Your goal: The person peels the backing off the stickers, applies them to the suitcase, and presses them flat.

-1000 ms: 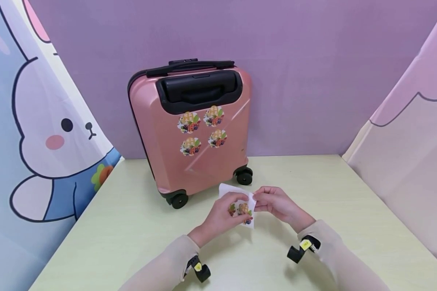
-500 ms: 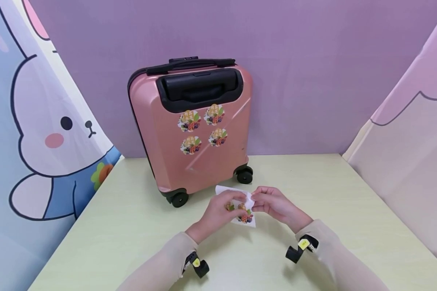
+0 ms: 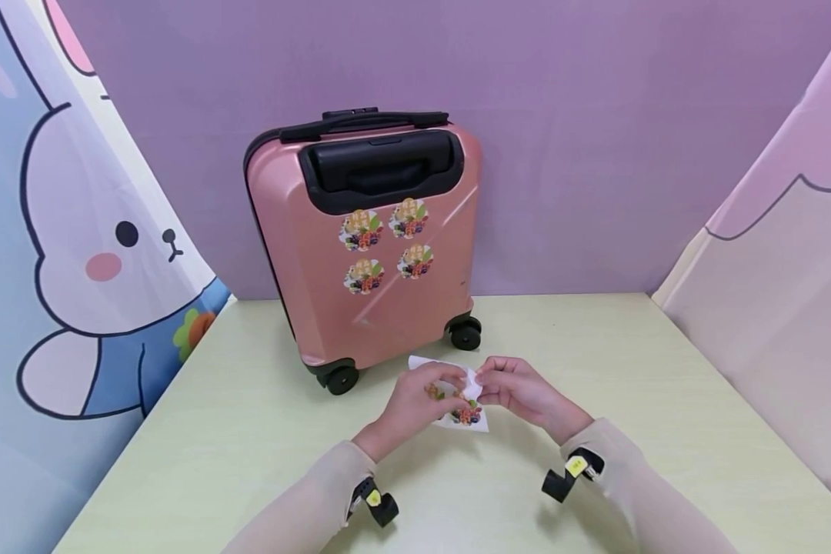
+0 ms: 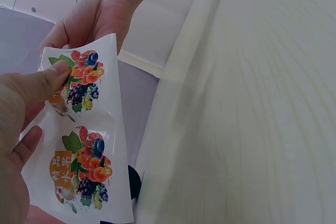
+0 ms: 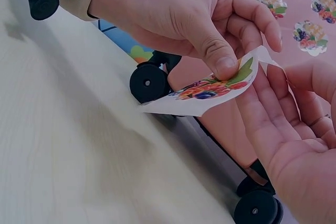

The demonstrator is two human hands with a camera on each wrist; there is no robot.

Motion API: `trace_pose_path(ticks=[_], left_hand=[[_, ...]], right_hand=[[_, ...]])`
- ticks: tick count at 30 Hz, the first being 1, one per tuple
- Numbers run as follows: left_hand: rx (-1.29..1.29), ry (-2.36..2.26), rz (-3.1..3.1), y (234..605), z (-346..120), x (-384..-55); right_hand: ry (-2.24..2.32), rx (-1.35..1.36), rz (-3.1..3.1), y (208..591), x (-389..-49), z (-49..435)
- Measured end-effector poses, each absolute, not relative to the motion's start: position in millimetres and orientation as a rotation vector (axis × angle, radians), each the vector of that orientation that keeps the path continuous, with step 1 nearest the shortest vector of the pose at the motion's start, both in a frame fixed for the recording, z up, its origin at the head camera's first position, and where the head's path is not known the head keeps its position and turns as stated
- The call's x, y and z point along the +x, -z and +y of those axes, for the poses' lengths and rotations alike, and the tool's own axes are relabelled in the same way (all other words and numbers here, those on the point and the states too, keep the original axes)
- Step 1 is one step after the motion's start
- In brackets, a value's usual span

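In front of the suitcase (image 3: 374,315), a sticker sheet (image 4: 100,121) is being gripped by the left hand (image 3: 415,400), thumb over its printed face, while its bent edge is being pinched by the right hand (image 3: 522,392).

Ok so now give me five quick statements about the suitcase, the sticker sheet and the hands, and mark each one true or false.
1. Four stickers are on the face of the pink suitcase. True.
2. The suitcase is lying flat. False: it stands upright on its wheels.
3. The left hand holds the sticker sheet while the right hand pinches its edge. True.
4. The sticker sheet is blank. False: the left wrist view shows two fruit stickers on it.
5. The top handle of the suitcase is black. True.
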State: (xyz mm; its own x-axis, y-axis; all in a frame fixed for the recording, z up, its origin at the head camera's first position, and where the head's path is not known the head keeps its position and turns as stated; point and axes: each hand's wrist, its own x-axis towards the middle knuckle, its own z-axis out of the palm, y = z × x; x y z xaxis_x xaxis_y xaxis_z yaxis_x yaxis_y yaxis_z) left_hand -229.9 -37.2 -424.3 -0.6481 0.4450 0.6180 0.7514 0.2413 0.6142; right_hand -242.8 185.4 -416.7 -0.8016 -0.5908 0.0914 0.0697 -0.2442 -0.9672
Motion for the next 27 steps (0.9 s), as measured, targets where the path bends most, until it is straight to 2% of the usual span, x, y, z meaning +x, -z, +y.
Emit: trace_pose_path(ticks=[27], left_hand=[[-1.191, 1.329, -2.320, 415, -34, -235]], right_hand=[[2.035, -0.704, 1.590, 424, -245, 187]])
